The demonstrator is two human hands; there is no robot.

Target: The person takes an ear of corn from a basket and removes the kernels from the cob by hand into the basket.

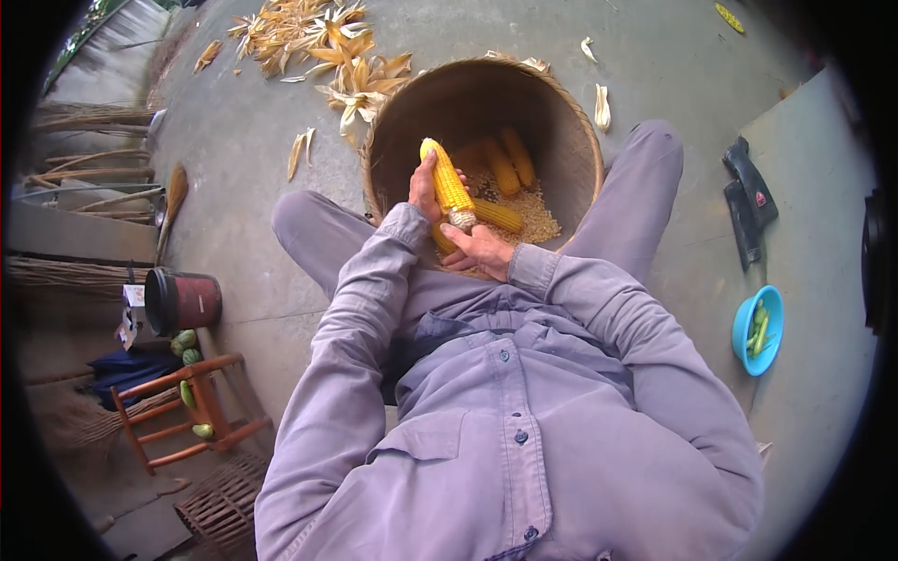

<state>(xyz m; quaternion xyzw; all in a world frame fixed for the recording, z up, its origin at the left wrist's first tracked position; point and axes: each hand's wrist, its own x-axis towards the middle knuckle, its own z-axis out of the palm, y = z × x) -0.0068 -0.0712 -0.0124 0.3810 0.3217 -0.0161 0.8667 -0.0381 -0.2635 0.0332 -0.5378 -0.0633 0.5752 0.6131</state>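
Observation:
My left hand (424, 188) is wrapped around a yellow ear of corn (447, 175), which it holds tilted over a round woven basket (421, 91). Kernels are gone from the ear's near end, where the pale cob (461, 219) shows. My right hand (487, 251) has this bare end between its thumb and palm; its other fingers are partly hidden below. Inside the basket, loose kernels (540, 214) are spread beneath several more ears, among them one ear (499, 214) just behind my right hand and another ear (518, 156) farther back.
The basket stands between my bent knees. Dry husks (302, 35) are heaped on the concrete floor beyond it. On the right are black boots (747, 203) and a blue basin (740, 329) with green vegetables. To the left stand a bucket (184, 301), a wooden chair (210, 400) and a slatted basket (224, 501).

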